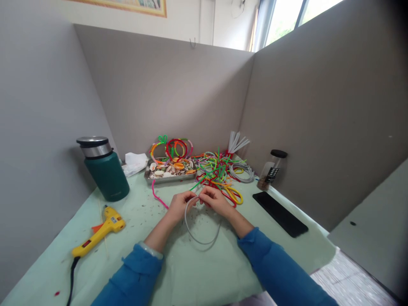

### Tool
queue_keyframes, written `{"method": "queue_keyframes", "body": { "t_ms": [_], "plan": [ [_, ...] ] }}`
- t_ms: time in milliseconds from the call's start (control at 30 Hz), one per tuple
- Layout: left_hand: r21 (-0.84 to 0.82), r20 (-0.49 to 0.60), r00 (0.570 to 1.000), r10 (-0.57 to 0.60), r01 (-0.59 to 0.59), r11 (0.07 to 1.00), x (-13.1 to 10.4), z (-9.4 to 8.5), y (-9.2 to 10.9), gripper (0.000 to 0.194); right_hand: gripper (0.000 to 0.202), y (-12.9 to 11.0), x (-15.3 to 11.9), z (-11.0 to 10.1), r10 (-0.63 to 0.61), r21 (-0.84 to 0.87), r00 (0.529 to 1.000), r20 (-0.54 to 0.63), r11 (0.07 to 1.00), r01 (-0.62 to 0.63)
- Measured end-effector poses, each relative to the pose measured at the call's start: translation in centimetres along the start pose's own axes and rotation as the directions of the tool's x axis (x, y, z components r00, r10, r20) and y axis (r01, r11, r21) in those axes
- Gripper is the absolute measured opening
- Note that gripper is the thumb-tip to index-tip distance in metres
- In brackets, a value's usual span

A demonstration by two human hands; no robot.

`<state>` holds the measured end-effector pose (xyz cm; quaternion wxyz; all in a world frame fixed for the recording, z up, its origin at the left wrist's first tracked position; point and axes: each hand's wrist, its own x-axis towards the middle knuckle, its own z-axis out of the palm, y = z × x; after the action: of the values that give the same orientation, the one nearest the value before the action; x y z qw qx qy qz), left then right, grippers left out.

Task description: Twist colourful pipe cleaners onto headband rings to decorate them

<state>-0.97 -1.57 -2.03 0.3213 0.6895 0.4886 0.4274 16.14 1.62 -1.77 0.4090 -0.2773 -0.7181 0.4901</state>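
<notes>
My left hand (182, 205) and my right hand (214, 199) meet over the middle of the table, fingertips close together. Both pinch a thin grey cord (204, 243), which hangs below them in an open loop. The exact spot where its ends lie between my fingers is partly hidden. Just behind my hands spreads a tangle of coloured pipe cleaners (218, 168). A pink pipe cleaner (156, 195) lies to the left of my left hand.
A metal tray (172, 180) of shells stands at the back, with colourful rings (177, 148) on it. Left are a green bottle (106, 174) and yellow glue gun (98, 238). Right are a coiled grey cord (247, 176), a jar (270, 172) and a black flat object (280, 213). Partitions enclose the table.
</notes>
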Motion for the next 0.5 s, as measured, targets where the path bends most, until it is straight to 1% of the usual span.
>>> {"method": "queue_keyframes", "body": {
  "t_ms": [100,167,233,333,433,500],
  "plan": [
    [0.129,-0.016,0.998,0.066,-0.063,0.990,0.0,-0.3,0.0,0.030,0.029,-0.2,-0.1,-0.1,0.033,0.064,0.999,0.028,0.997,-0.034],
    [0.228,-0.040,0.991,0.129,-0.117,0.967,0.0,-0.5,0.0,0.027,0.028,-0.3,-0.1,-0.2,0.049,0.096,0.998,0.049,0.994,-0.054],
    [0.316,-0.060,0.978,0.201,-0.173,0.933,-0.1,-0.7,-0.1,0.025,0.027,-0.3,-0.1,-0.4,0.075,0.114,0.995,0.065,0.990,-0.082],
    [0.401,-0.036,0.954,0.298,-0.259,0.879,-0.2,-0.9,-0.1,0.021,0.025,-0.4,-0.2,-0.6,0.119,0.142,0.988,0.098,0.981,-0.132],
    [0.498,0.008,0.915,0.404,-0.355,0.791,-0.3,-1.0,0.3,0.018,0.023,-0.3,-0.2,-0.8,0.160,0.184,0.974,0.160,0.965,-0.189],
    [0.594,0.006,0.888,0.459,-0.373,0.713,-0.4,-1.1,0.7,0.018,0.023,-0.1,-0.1,-0.7,0.175,0.192,0.971,0.165,0.959,-0.206]
  ]
}}
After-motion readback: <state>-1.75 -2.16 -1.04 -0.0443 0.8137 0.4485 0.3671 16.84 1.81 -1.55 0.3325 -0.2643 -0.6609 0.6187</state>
